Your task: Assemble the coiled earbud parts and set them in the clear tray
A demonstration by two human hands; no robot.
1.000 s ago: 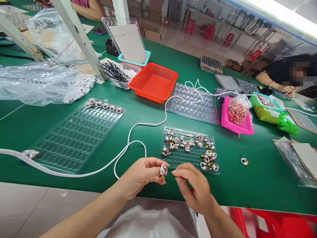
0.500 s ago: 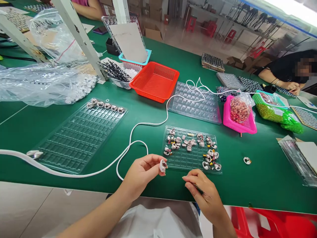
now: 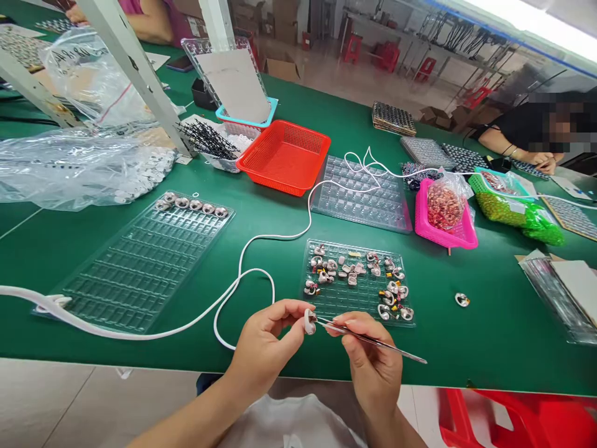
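Between thumb and fingers, my left hand (image 3: 270, 342) pinches a small white rounded earphone-like housing (image 3: 310, 322), its open side facing right. My right hand (image 3: 373, 354) grips slim metal tweezers (image 3: 387, 343), whose tips reach the housing's opening; whether they touch anything inside is too small to tell. Just beyond both hands lies a clear plastic tray (image 3: 347, 306) with several similar housings and bits of wire and yellow parts. A single housing (image 3: 462, 300) rests on the green table to the right.
A clear tray (image 3: 135, 267) at left carries a row of housings. A white cable (image 3: 275, 237) snakes across the green table (image 3: 448, 348). Further back stand a red basket (image 3: 284, 158), a pink basket (image 3: 445, 236) and plastic bags (image 3: 84, 165). A co-worker's arm (image 3: 513, 152) rests at far right.
My right hand has moved up and left, bringing the tweezers' tips to the housing. My left hand still holds the housing, slightly lower in view.
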